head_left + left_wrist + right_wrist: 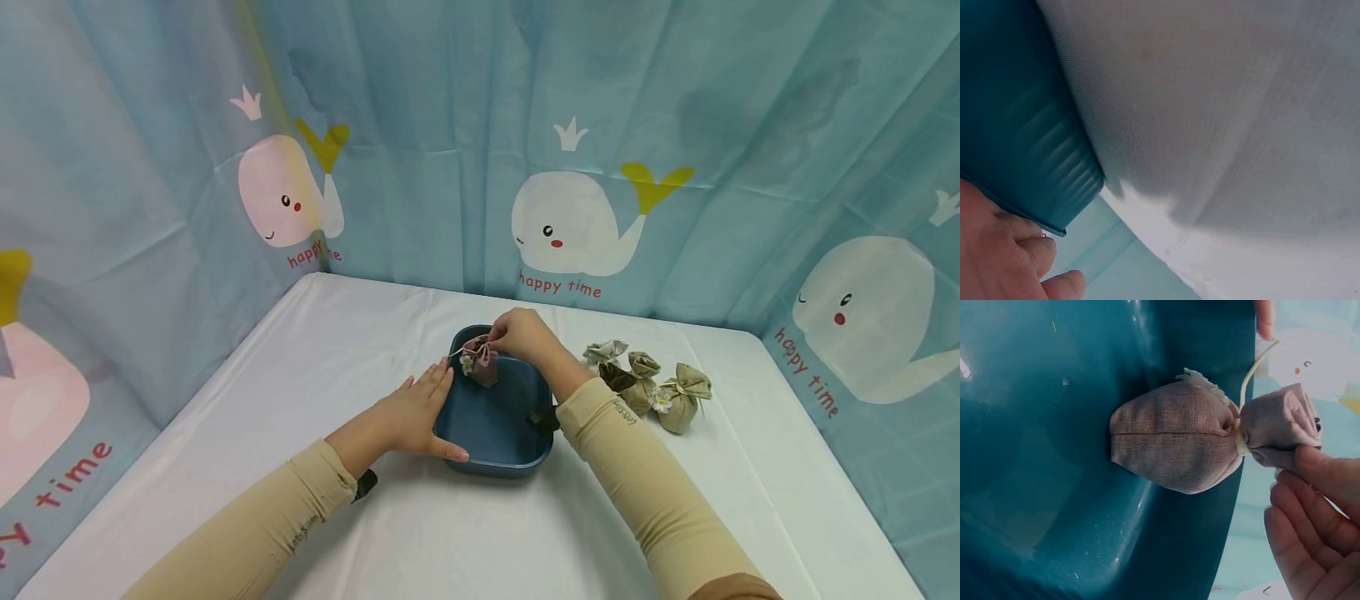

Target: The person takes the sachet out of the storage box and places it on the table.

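A blue rectangular basin [495, 425] with rounded corners stands on the white-covered table. My right hand [525, 335] pinches the gathered neck of a small mauve cloth drawstring pouch [1172, 434] between thumb and finger. The pouch hangs at the basin's far left corner, a white flower on its cord [467, 364]. In the right wrist view its rounded body lies over the basin's inside. My left hand [420, 415] rests on the basin's left rim, fingers straight and thumb spread toward the near corner. In the left wrist view, fingers [1029, 244] lie along the rim.
Right of the basin, several more tied pouches sit together: an olive one [678, 408] with a white flower, a brown one [641, 392] and a pale grey one [603, 352]. A blue curtain [442, 167] with whale prints hangs around the table's back and sides.
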`<action>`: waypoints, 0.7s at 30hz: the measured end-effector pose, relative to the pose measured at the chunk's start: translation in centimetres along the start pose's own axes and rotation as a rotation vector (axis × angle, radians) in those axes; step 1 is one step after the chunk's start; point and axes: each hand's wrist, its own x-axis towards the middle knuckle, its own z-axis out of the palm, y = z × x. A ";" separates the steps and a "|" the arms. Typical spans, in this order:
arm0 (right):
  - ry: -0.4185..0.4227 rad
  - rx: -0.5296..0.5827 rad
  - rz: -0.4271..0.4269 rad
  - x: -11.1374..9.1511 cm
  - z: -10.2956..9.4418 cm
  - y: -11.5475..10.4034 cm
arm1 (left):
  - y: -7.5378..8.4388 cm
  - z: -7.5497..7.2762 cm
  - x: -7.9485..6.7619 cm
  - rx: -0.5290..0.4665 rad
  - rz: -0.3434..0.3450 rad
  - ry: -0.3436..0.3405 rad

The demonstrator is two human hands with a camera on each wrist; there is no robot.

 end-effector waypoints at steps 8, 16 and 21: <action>0.044 -0.033 -0.007 -0.3 -0.3 -0.2 | 0.0 0.2 0.0 0.012 -0.006 0.005; 0.091 -0.007 -0.036 -1.0 -0.9 -0.3 | -0.1 0.3 0.2 0.019 -0.014 0.008; 0.102 0.027 -0.037 -1.6 -1.3 -0.4 | 0.0 0.2 0.1 0.008 -0.015 0.007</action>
